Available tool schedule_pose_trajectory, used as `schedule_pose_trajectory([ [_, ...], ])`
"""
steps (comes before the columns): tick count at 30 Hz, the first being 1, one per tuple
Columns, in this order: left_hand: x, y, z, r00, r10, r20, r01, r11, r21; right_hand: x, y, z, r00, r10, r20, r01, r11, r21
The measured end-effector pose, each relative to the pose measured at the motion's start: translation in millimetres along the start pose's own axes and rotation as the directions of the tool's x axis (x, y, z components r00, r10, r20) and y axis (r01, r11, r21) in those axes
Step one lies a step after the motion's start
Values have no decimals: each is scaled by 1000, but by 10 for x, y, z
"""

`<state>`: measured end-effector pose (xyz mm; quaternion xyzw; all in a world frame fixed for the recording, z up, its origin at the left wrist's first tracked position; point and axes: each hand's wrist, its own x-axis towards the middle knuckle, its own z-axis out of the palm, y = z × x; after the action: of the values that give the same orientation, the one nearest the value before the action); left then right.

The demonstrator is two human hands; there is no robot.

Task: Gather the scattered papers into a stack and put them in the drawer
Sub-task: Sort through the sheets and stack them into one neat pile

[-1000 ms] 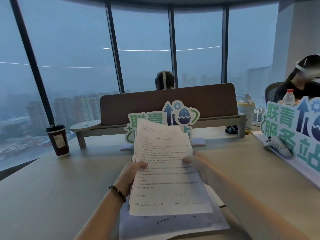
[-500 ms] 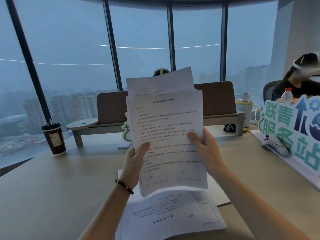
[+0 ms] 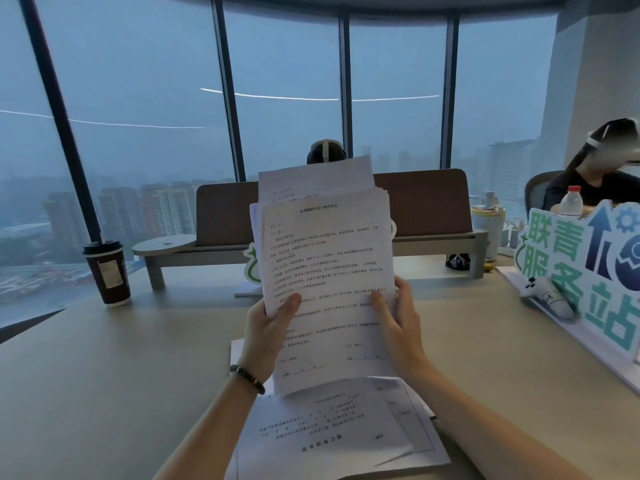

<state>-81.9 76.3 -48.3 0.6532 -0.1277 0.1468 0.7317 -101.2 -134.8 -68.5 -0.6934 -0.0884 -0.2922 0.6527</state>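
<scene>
Both hands, left (image 3: 265,336) & right (image 3: 398,323), pinch thin white printed papers (image 3: 325,271) upright mid-frame, edges uneven; more sheets (image 3: 332,434) flat on smooth beige table (image 3: 104,375).

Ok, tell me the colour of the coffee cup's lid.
Black; the coffee cup shows in the head view.

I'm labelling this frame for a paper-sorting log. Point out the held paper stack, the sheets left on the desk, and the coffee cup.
held paper stack (image 3: 325,268): head view, middle of the front page.
sheets on the desk (image 3: 332,434): head view, printed top sheet.
coffee cup (image 3: 109,275): head view, its side.
</scene>
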Motion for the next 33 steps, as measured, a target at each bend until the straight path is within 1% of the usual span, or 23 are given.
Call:
schedule_pose_trajectory([
  [2, 0, 26, 20, 1000, 22, 5, -22, 1000, -9, 1, -20, 11, 1000, -24, -4, 24, 1000, 2],
  [7, -30, -19, -28, 993, -48, 106, 49, 999, -5, -56, 53, 9, 997, 11, 70, -7, 998, -59],
  [11, -49, -54, -40, 990, -75, 120, 76, 997, -2, -11, 37, 3, 1000, -1, 28, 3, 998, -64],
  [15, -47, -55, -45, 987, -90, 133, 92, 996, -8, 129, -156, -2, 998, -64, 5, 65, 994, -86],
  [16, -45, -54, -48, 986, -90, 141, 92, 996, -9, 193, -235, -3, 994, -112, 0, 111, 986, -121],
  [17, -45, -51, -51, 985, -92, 149, 95, 995, -10, 260, -338, -1, 984, -176, -11, 170, 965, -200],
  [18, -45, -51, -54, 983, -95, 154, 98, 995, -10, 341, -448, 4, 963, -269, -28, 245, 911, -332],
  [19, -46, -50, -56, 983, -98, 157, 100, 995, -9, 423, -567, 15, 921, -388, -36, 321, 809, -493],
  [20, -46, -51, -58, 982, -98, 159, 100, 995, -8, 496, -707, 33, 858, -514, -20, 381, 661, -646],
  [21, -45, -53, -59, 983, -96, 159, 99, 995, -7, 544, -870, 56, 784, -620, 26, 423, 504, -753],
  [22, -44, -54, -59, 983, -93, 158, 95, 995, -8, 581, -1037, 93, 711, -695, 104, 470, 361, -805],
  [23, -46, -49, -57, 983, -89, 157, 92, 996, -9, 606, -1185, 137, 656, -729, 193, 517, 248, -819],
  [24, -46, -46, -55, 984, -86, 158, 88, 996, -9, 627, -1317, 194, 625, -731, 273, 556, 172, -813],
  [26, -46, -45, -51, 983, -79, 165, 82, 997, -12, 672, -1489, 326, 602, -699, 386, 600, 77, -796],
  [27, -47, -43, -51, 983, -77, 169, 81, 997, -17, 690, -1533, 391, 603, -675, 425, 614, 53, -788],
  [30, -52, -46, -58, 979, -73, 190, 83, 996, -43, 747, -1559, 517, 647, -593, 479, 638, 76, -767],
  [33, -49, -48, -75, 976, -80, 203, 95, 993, -65, 782, -1538, 538, 661, -573, 484, 635, 85, -768],
])
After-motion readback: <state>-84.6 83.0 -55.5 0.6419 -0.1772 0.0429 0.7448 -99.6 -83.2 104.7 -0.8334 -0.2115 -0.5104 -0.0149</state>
